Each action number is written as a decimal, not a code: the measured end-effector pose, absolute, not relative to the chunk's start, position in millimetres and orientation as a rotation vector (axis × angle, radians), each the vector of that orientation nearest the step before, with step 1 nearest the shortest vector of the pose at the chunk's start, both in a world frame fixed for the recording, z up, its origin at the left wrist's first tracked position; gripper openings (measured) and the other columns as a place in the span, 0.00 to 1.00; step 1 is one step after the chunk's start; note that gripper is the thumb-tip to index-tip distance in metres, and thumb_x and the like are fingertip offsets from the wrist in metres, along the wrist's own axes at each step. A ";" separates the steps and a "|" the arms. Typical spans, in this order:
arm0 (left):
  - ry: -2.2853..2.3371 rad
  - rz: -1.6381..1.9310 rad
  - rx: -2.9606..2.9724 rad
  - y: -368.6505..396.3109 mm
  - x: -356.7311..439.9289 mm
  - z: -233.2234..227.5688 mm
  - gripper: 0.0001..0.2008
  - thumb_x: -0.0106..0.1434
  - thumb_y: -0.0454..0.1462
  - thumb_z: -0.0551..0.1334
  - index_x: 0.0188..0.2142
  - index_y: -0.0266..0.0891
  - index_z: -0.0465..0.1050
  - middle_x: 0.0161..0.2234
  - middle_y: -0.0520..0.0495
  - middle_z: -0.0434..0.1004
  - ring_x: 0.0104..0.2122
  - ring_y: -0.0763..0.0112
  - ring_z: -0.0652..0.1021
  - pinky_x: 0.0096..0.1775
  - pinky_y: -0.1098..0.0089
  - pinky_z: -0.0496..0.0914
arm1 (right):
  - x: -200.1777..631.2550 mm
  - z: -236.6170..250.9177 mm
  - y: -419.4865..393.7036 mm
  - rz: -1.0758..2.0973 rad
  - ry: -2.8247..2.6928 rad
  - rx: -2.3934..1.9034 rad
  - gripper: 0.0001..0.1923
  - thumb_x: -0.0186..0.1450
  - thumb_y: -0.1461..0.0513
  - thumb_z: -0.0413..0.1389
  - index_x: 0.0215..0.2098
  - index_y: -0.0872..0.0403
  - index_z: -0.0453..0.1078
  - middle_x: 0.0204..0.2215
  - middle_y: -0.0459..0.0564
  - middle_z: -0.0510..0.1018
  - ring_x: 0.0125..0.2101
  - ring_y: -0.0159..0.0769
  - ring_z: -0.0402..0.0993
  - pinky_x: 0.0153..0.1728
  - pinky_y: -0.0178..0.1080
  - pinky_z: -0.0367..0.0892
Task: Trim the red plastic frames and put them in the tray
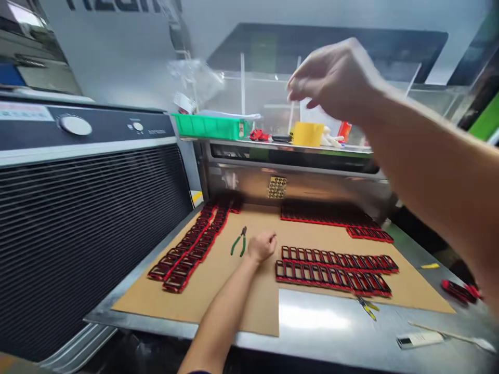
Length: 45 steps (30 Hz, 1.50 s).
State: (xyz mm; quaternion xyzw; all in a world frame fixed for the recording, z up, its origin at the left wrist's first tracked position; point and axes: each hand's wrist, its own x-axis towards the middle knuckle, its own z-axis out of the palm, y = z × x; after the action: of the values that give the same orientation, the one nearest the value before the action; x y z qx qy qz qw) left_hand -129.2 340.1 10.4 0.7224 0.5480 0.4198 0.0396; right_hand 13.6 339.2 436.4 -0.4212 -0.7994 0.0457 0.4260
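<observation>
My left hand (262, 246) is closed in a fist low over the brown cardboard (253, 306), between the green-handled cutting pliers (240, 242) and rows of black-and-red rectangular frames (335, 272). Whatever its fingers hold, if anything, is hidden. Raised high at the right, my right hand (331, 78) is in front of the clear panel above the shelf. Its fingers bend down and come together at the tips, slightly blurred, and I cannot make out anything between them. More of the frames (191, 244) lie in two slanting rows on the left, and others (323, 214) along the back.
A green bin (210, 126) and a yellow tape roll (307, 134) stand on the shelf (273, 144). Yellow-handled pliers (367, 307), a white tool (420, 339) and a red-and-black object (460, 291) lie on the metal table (323, 337). A black ribbed panel (89, 228) borders the left.
</observation>
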 end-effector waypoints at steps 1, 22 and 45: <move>1.646 1.303 2.241 342.6 -128.2 5.3 0.12 0.70 0.43 0.61 0.47 0.38 0.74 0.45 0.45 0.78 0.40 0.69 0.79 0.43 0.63 0.78 | -5.3 435.2 342.3 0.058 -2.075 -0.954 0.06 0.70 0.64 0.60 0.43 0.52 0.79 0.39 0.47 0.82 0.41 0.38 0.78 0.45 0.38 0.74; 1.642 1.777 1.752 326.5 -144.0 -29.4 0.15 0.56 0.27 0.57 0.35 0.44 0.79 0.30 0.50 0.85 0.29 0.69 0.83 0.35 0.73 0.78 | -242.7 437.2 516.2 0.316 -2.499 -1.812 0.20 0.69 0.61 0.58 0.28 0.74 0.76 0.40 0.63 0.81 0.43 0.39 0.79 0.44 0.40 0.68; 1.653 1.671 1.611 333.6 -143.5 -28.8 0.15 0.59 0.29 0.56 0.39 0.40 0.81 0.33 0.46 0.85 0.34 0.66 0.84 0.39 0.71 0.77 | -253.2 429.6 547.9 0.607 -2.313 -0.988 0.27 0.66 0.67 0.53 0.12 0.71 0.55 0.40 0.58 0.80 0.46 0.25 0.76 0.38 0.21 0.64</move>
State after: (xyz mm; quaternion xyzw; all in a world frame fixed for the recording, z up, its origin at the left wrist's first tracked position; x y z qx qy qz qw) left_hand -143.5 333.6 -28.8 0.5593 0.5738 0.5803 0.1457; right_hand -253.2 547.9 429.6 -0.3672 -0.8598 0.2257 0.2738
